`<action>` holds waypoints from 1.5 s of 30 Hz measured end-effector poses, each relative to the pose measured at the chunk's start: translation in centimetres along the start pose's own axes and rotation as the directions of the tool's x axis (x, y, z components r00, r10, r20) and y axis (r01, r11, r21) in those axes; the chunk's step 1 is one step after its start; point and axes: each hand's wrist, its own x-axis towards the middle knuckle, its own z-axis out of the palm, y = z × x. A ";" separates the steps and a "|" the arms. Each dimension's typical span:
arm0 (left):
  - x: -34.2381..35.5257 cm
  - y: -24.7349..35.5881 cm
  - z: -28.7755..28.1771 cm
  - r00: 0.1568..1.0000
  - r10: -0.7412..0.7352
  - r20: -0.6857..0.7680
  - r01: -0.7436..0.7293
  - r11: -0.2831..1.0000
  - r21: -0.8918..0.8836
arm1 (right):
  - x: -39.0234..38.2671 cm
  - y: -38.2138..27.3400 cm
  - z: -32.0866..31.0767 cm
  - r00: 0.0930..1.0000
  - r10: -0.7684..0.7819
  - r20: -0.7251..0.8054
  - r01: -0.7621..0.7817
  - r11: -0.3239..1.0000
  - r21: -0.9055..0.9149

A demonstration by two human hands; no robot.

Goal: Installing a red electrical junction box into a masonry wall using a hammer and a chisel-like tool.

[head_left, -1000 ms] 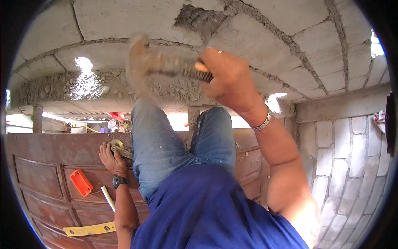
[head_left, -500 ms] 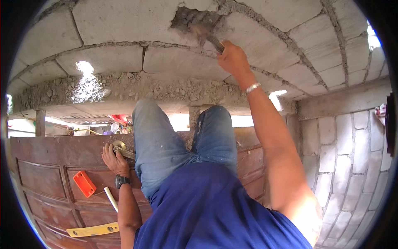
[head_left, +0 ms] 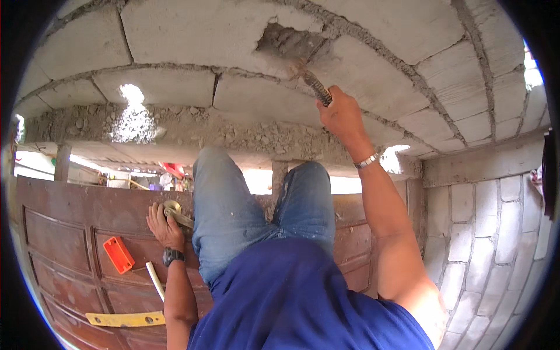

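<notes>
Hammer (head_left: 315, 85) and right hand (head_left: 344, 114) have dropped back toward the wearer; half a second ago the hammer's head overlapped the hole (head_left: 287, 42), and now it blurs just below the hole's lower rim. Whether it touches the wall cannot be told.

Largest is the grey block wall (head_left: 175, 35), arching from 10 to 2 o'clock, with the ragged hole broken into it at 12. Brown panelled door (head_left: 58, 233) spreads from 7 to 9 o'clock, passing behind the blue jeans (head_left: 230, 204) at the centre. On the door lie a yellow spirit level (head_left: 125, 319) and a pale strip (head_left: 154, 281), both between 7 and 8 o'clock, and an orange-red plastic box (head_left: 118, 255) at 8.

Between 1 and 2 o'clock, the right hand is closed around the hammer's dark ribbed handle, its head pointing toward 11. Near 8 o'clock, the left hand (head_left: 165, 227) lies with fingers extended on the door, beside the brass lever handle (head_left: 173, 206); whether its thumb hooks the lever cannot be told.
</notes>
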 end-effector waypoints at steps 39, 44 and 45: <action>-0.4 -0.3 0.1 0.999 0.017 -0.027 -0.016 0.999 0.049 | -3.8 -8.1 5.0 0.925 0.319 0.208 -0.332 0.406 0.851; -0.3 0.1 -0.3 1.000 0.003 -0.022 -0.002 0.999 0.045 | -2.3 -8.4 4.5 0.963 0.211 -0.169 0.000 0.624 0.782; -0.1 0.3 -0.4 1.000 0.004 -0.006 -0.003 0.999 0.041 | -1.3 -8.1 5.0 0.938 0.154 -0.311 0.119 0.698 0.706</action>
